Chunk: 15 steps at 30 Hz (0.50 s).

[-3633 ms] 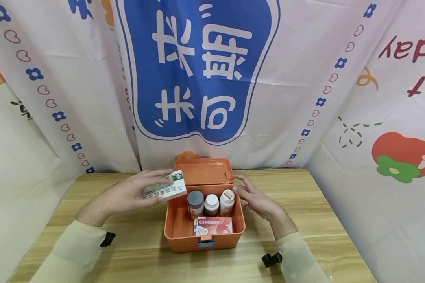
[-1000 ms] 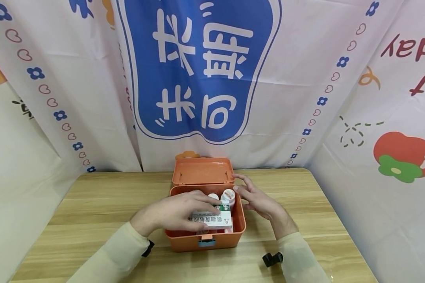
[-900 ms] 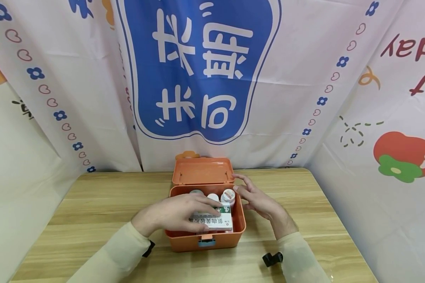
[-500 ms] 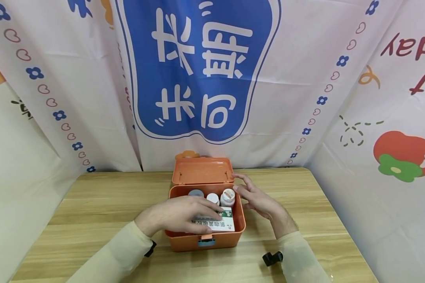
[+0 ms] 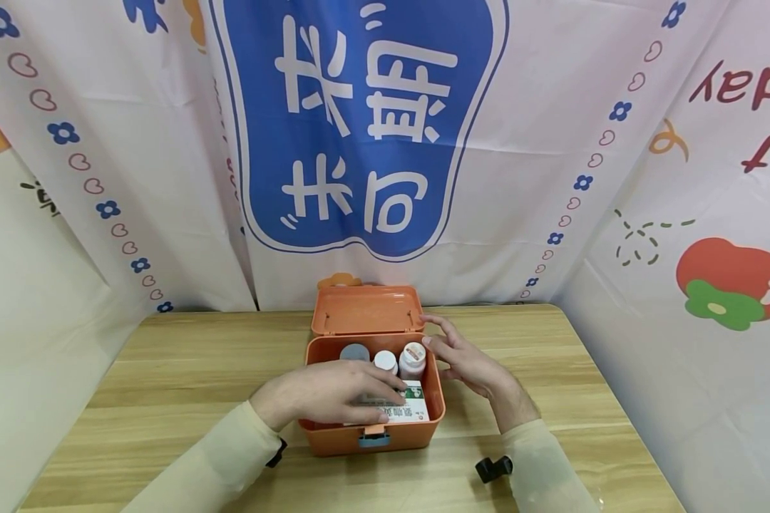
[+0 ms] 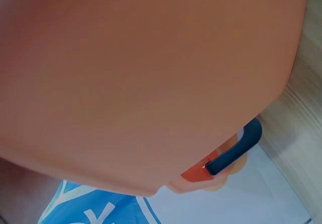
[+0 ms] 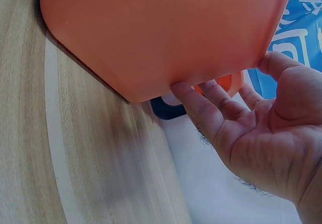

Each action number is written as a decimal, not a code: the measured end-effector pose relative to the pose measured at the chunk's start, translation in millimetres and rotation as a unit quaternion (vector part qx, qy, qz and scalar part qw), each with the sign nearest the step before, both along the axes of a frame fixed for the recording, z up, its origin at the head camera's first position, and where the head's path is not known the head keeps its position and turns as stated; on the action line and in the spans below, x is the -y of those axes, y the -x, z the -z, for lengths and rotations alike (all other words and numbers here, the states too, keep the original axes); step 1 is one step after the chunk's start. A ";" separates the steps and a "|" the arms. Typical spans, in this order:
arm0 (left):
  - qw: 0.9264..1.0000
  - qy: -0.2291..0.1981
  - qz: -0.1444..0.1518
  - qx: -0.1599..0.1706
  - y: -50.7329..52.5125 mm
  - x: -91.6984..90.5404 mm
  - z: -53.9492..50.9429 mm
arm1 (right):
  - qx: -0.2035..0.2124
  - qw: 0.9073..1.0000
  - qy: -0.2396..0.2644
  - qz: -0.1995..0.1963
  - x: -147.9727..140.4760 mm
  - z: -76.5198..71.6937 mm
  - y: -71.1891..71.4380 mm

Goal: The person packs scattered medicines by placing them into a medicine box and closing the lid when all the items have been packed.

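In the head view, my left hand (image 5: pixel 335 392) reaches into the orange first-aid box (image 5: pixel 334 440) and holds a white-and-green medicine box (image 5: pixel 416 405) between thumb and fingers. The palm covers that box's left part. Behind it stand a grey-capped bottle (image 5: pixel 355 353), a small white-capped bottle (image 5: pixel 386 361) and a taller white bottle (image 5: pixel 413 361). My right hand (image 5: pixel 473 370) touches the first-aid box's right side near the back corner. In the right wrist view, its thumb (image 7: pixel 275 63) meets the rim and a fingertip touches the wall. The left wrist view hides the left hand.
The raised lid (image 5: pixel 367 311) leans back at the hinge, near the printed curtain (image 5: pixel 500 278). A blue latch (image 5: pixel 375 439) sits on the front. The wooden table (image 5: pixel 186 363) extends around the first-aid box, with white side walls (image 5: pixel 699 399) beyond.
My left hand has carried the medicine box from the left into the first-aid box and lowered it over the pink medicine box, which is now covered. The right hand stays in place.
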<state>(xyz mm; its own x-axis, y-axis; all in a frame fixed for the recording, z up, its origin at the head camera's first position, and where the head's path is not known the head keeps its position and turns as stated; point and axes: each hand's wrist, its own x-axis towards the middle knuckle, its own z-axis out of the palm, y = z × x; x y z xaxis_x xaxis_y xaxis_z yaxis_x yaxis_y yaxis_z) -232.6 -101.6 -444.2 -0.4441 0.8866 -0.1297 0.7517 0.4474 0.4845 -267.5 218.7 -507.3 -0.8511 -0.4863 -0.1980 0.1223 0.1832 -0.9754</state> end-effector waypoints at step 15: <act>1.000 0.021 -0.001 0.008 0.3 -13.0 5.8 | 0.001 1.000 0.000 0.000 -0.1 1.4 1.0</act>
